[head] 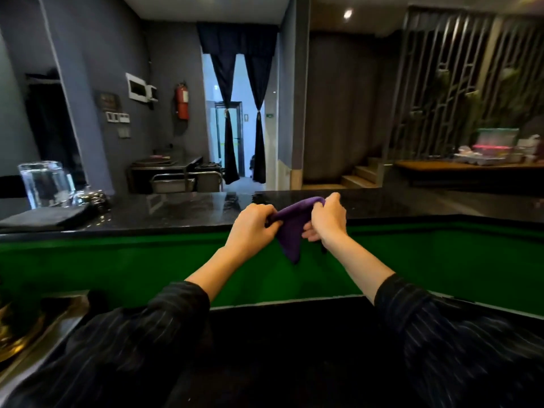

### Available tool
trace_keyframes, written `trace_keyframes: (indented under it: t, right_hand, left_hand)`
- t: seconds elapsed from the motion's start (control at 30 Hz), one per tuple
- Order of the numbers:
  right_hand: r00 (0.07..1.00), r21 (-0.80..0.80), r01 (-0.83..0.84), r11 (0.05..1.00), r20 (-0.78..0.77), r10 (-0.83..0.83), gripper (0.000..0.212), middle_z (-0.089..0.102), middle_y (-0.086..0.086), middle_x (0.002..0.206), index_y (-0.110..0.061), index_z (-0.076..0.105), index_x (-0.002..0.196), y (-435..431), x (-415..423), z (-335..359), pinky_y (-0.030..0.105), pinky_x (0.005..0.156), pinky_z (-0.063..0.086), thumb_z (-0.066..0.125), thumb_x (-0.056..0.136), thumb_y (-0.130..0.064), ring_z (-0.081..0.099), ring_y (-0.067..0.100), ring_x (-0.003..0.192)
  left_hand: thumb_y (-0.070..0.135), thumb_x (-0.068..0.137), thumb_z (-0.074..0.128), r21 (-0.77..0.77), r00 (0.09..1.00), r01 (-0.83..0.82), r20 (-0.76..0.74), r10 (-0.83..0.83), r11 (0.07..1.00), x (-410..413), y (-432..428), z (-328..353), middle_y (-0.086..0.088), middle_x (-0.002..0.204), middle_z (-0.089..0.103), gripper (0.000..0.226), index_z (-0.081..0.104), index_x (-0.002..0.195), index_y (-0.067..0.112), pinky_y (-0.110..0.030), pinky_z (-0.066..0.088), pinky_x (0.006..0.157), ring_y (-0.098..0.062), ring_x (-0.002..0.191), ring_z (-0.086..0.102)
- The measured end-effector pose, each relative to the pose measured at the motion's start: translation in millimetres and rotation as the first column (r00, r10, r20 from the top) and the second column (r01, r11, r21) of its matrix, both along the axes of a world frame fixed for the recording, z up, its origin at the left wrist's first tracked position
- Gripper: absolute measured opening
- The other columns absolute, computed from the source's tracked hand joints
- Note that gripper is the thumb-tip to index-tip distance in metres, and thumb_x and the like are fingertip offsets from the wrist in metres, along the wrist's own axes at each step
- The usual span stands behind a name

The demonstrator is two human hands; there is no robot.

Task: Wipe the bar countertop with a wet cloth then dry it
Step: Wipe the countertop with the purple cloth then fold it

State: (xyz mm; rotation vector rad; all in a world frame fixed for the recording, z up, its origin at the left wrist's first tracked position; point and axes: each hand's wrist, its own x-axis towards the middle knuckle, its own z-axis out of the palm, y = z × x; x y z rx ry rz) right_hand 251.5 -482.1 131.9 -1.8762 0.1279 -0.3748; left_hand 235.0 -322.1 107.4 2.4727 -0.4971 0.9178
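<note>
Two bare hands, left hand (252,228) and right hand (326,220), each pinch one soft purple cloth (291,228) held just above the glossy black speckled stone bar countertop (176,210); top edge stretched left-right, loose corner pointing down. Clear glass pitcher (44,184) at far left.

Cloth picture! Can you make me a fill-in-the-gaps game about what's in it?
1. The cloth is coloured ____.
2. The left hand and the right hand both grip the cloth, so it is held by ____ hands.
3. The glass jug stands on the countertop on the person's ____ side.
4. The fire extinguisher on the wall is coloured ____.

Missing words: purple; two; left; red.
</note>
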Motion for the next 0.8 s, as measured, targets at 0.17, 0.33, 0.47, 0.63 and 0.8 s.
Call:
trace_keyframes:
  t: [0.17, 0.33, 0.47, 0.63, 0.8]
  right_hand:
    - [0.903, -0.078, 0.240, 0.968, 0.383, -0.193, 0.009, 0.067, 0.014, 0.101, -0.013, 0.043, 0.103, -20.5, 18.6, 4.8, 0.035, 0.070, 0.043, 0.043, 0.098, -0.021, 0.064, 0.034, 0.093]
    - [0.865, -0.479, 0.355, 0.803, 0.493, -0.089, 0.015, 0.064, 0.016, 0.108, -0.012, 0.044, 0.110, -28.9, 57.4, 0.6, 0.044, 0.079, 0.041, 0.038, 0.097, -0.013, 0.052, 0.037, 0.109]
    - [0.977, -0.738, 0.193, 0.647, 0.202, -0.061, 0.038, 0.054, 0.015, 0.130, -0.015, 0.041, 0.128, -39.8, 93.3, -16.4, 0.055, 0.098, 0.037, 0.048, 0.091, -0.009, 0.039, 0.039, 0.125]
    - [0.995, -0.765, 0.104, 0.636, 0.081, -0.065, 0.037, 0.040, 0.016, 0.136, -0.013, 0.051, 0.121, -51.6, 125.7, -9.6, 0.050, 0.099, 0.037, 0.052, 0.087, -0.028, 0.035, 0.039, 0.124]
    - [0.958, -0.666, -0.123, 0.736, -0.273, -0.086, 0.085, 0.018, 0.026, 0.156, -0.016, 0.028, 0.147, -41.5, 164.8, 4.6, 0.065, 0.110, 0.014, 0.035, 0.084, -0.073, 0.017, 0.051, 0.141]
  left_hand:
    - [0.025, 0.083, 0.064, 0.073, 1.000, 0.011, 0.017, -0.012, 0.997, 47.1, -35.8, 7.2, -0.007, 0.098, 0.059, 0.018, 0.067, 0.094, 0.011, -0.044, 0.044, 0.082, -0.026, 0.100, 0.047]
    - [0.024, 0.083, 0.062, 0.178, 1.000, -0.011, 0.012, 0.009, 0.984, 81.2, -48.7, 6.2, -0.006, 0.111, 0.055, 0.021, 0.068, 0.100, 0.013, -0.048, 0.045, 0.088, -0.027, 0.112, 0.043]
    - [0.024, 0.084, 0.061, 0.263, 0.997, -0.052, 0.061, 0.037, 0.963, 99.4, -40.3, 6.1, -0.009, 0.116, 0.055, 0.024, 0.066, 0.104, 0.010, -0.047, 0.044, 0.092, -0.030, 0.115, 0.045]
    - [0.033, 0.087, 0.058, 0.272, 0.990, -0.132, 0.076, 0.115, 0.953, 126.2, -15.6, 9.8, -0.010, 0.118, 0.057, 0.033, 0.062, 0.112, 0.012, -0.046, 0.041, 0.097, -0.031, 0.115, 0.046]
    - [0.040, 0.092, 0.047, 0.296, 0.988, -0.150, 0.015, 0.153, 0.943, 139.5, -11.2, 6.8, -0.008, 0.130, 0.051, 0.043, 0.053, 0.126, 0.015, -0.047, 0.033, 0.105, -0.029, 0.123, 0.039]
